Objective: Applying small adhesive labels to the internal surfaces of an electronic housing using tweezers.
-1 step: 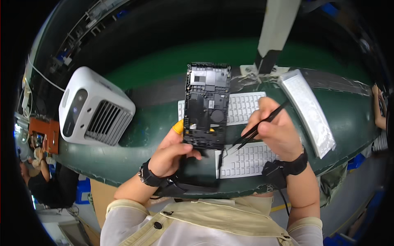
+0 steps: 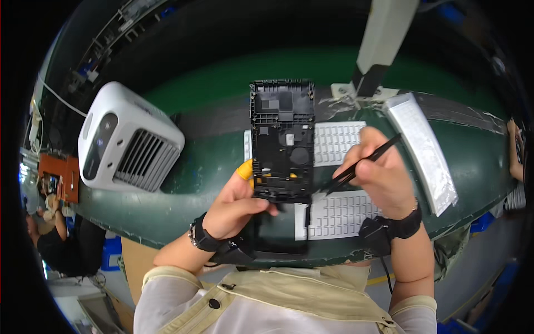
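Observation:
My left hand (image 2: 233, 203) is closed on the lower left edge of a black plastic housing (image 2: 281, 142), held upright above the table. Its ribbed, molded inside faces me, with small pale and yellow patches. A yellow finger cot (image 2: 245, 170) covers one fingertip of that hand. Black tweezers (image 2: 372, 158) sit in the pinched fingers of my right hand (image 2: 384, 175). The blurred tweezer tips are just right of the housing's lower corner; whether they grip anything I cannot tell. Under the hands lie a lower white tray (image 2: 342, 217) and an upper white tray (image 2: 339, 142), both with rows of small rectangular pockets.
A white air cooler (image 2: 133, 142) stands on the green table (image 2: 206, 150) at left. A long, plastic-wrapped white pack (image 2: 421, 153) lies at right. Behind it rises a metal post (image 2: 384, 42). Other people (image 2: 61, 234) sit at the far left, and an arm (image 2: 514, 150) shows at far right.
The housing has tilted slightly, so its inside looks darker with less glare. My right hand and the tweezers have shifted a little to the right.

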Demonstrator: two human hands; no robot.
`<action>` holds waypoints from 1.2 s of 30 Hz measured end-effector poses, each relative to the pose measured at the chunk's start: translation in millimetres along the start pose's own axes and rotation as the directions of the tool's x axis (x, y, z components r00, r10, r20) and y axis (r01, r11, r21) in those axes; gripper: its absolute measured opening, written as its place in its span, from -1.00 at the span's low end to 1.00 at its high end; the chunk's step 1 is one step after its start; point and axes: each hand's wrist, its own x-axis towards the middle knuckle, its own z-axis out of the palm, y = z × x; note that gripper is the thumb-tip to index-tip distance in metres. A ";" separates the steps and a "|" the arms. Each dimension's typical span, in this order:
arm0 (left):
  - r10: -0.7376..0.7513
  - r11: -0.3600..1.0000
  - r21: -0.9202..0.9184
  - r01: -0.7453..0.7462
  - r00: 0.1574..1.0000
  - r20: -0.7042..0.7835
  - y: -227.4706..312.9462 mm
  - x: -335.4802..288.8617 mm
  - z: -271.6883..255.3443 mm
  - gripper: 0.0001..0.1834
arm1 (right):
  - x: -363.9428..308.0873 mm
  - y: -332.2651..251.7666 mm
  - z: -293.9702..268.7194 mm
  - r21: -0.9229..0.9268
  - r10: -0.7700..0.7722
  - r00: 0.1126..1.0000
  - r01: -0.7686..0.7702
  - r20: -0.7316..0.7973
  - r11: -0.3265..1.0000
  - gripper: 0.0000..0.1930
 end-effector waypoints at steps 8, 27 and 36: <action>-0.081 0.984 -0.151 0.094 0.992 0.093 -4.9 -10.1 10.3 -0.22 | -1.2 14.7 24.0 -0.077 0.060 0.964 -0.083 -0.261 0.994 -0.82; 0.006 0.999 0.040 -0.010 0.995 0.102 -15.9 -8.3 -1.2 0.04 | -9.0 36.3 37.2 -0.357 0.047 0.951 -0.160 -0.305 0.920 -0.80; 0.017 0.997 0.067 -0.022 0.996 0.085 -15.7 -6.6 2.7 0.01 | -11.1 41.1 36.9 -0.500 -0.074 0.970 -0.054 -0.232 0.864 -0.80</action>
